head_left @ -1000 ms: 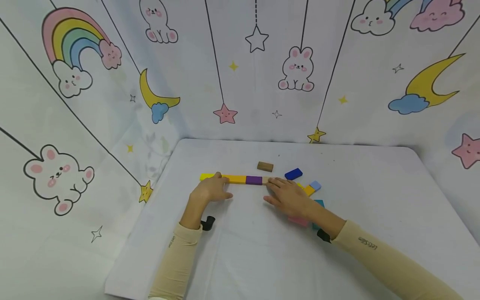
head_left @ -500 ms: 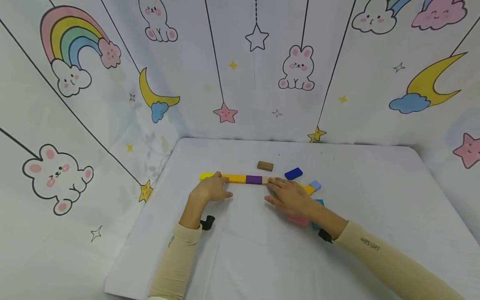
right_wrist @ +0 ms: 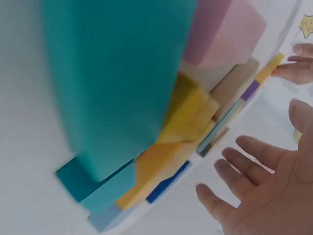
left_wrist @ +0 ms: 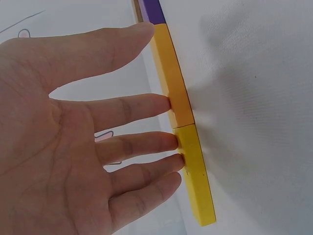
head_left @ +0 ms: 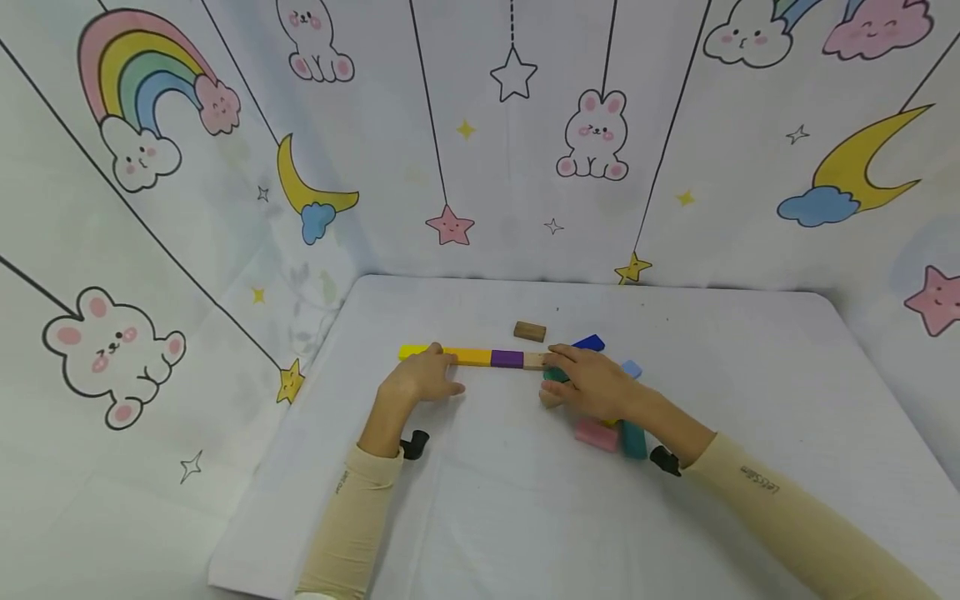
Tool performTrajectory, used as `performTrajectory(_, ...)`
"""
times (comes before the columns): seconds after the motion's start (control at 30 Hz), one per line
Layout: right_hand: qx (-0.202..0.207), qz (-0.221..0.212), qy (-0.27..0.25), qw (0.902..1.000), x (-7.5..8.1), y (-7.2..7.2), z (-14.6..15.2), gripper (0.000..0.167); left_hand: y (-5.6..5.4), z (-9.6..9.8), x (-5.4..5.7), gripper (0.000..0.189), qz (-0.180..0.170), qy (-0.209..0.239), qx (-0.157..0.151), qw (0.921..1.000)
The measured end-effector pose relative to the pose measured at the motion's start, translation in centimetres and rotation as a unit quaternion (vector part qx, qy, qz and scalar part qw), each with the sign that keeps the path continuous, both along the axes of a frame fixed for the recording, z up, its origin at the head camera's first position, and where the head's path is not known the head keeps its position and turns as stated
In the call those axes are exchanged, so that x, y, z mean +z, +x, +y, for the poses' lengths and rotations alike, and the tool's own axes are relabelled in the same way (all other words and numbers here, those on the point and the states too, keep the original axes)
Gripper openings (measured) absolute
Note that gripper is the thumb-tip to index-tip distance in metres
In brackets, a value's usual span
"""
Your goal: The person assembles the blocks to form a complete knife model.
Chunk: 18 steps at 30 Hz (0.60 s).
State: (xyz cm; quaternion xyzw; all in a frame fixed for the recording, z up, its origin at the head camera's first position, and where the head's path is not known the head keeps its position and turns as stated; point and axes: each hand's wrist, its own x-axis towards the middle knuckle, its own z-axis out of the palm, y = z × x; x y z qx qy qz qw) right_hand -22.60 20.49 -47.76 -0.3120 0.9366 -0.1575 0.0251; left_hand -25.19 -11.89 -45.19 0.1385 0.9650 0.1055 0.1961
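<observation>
A straight row of small blocks lies on the white table: yellow, orange, purple and plain wood. My left hand is at the row's left part; in the left wrist view its straight fingertips touch the side of the yellow block and the orange block. At the row's right end, my right hand has its fingers spread, with nothing gripped in the right wrist view. A green block and another wooden block show partly beneath it.
Around the right hand lie a pink block, a teal block, a light blue block and a dark blue block. Behind the row sits a brown block. A printed cloth wall stands behind the table.
My right hand has shifted a little rightward, uncovering more of the row's wooden end block and the green and wooden blocks below. The left hand and the row have stayed still.
</observation>
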Motion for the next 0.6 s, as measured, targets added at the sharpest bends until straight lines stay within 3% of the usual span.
performTrajectory(0.33,-0.051,-0.001,0.025,0.9984,-0.5,-1.0,3.2,0.067,0.1,0.0,0.1,0.067,-0.004,-0.004,0.002,1.0000)
performTrajectory(0.6,-0.076,-0.060,0.014,0.9952,-0.1,-1.1,5.1,0.063,0.1,0.0,0.3,0.067,-0.003,-0.004,-0.003,1.0000)
